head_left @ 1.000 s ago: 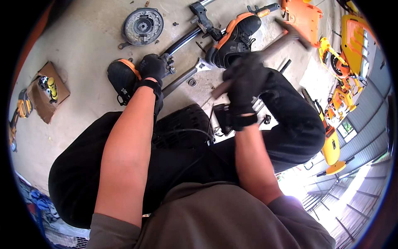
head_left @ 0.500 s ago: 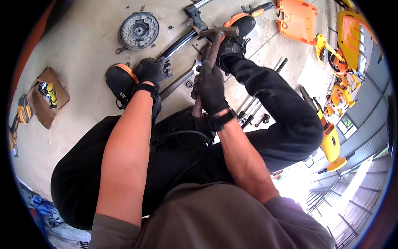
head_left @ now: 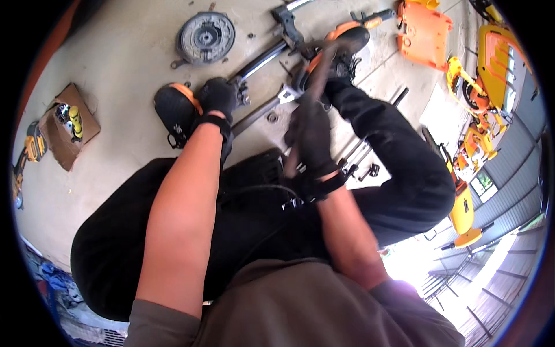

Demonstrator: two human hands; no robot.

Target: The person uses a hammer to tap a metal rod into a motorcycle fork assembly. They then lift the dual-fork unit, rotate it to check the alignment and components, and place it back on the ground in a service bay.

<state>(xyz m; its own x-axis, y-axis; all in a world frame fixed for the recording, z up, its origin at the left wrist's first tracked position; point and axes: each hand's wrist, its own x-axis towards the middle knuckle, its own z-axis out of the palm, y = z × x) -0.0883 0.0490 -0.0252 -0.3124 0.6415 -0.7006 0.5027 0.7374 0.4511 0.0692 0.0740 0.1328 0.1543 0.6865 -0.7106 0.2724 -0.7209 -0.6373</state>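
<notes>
My right hand [head_left: 309,136], in a black glove, is closed round the shaft of a brown hammer [head_left: 319,81]; both are motion-blurred, and the head lies over my right shoe [head_left: 361,37]. My left hand [head_left: 217,95], also gloved, grips the lower end of a chrome fork tube [head_left: 259,62] beside my left shoe [head_left: 172,113]; its fingertips are partly hidden. The tube runs up to a dark clamp bracket [head_left: 287,26]. Below it lie another metal bar [head_left: 260,113] and a small ring [head_left: 273,117].
A round brake hub [head_left: 206,37] lies above my left hand. A cardboard piece [head_left: 58,139] holds small tools at left, near a cordless tool [head_left: 34,141]. An orange plastic panel [head_left: 421,37] and yellow machine parts [head_left: 491,63] are at right. Metal rods [head_left: 355,153] lie by my right leg.
The hammer swung down and left from the upper right, then shifted slightly rightward and blurred again. My left hand stays on the tube. The view has shifted a little.
</notes>
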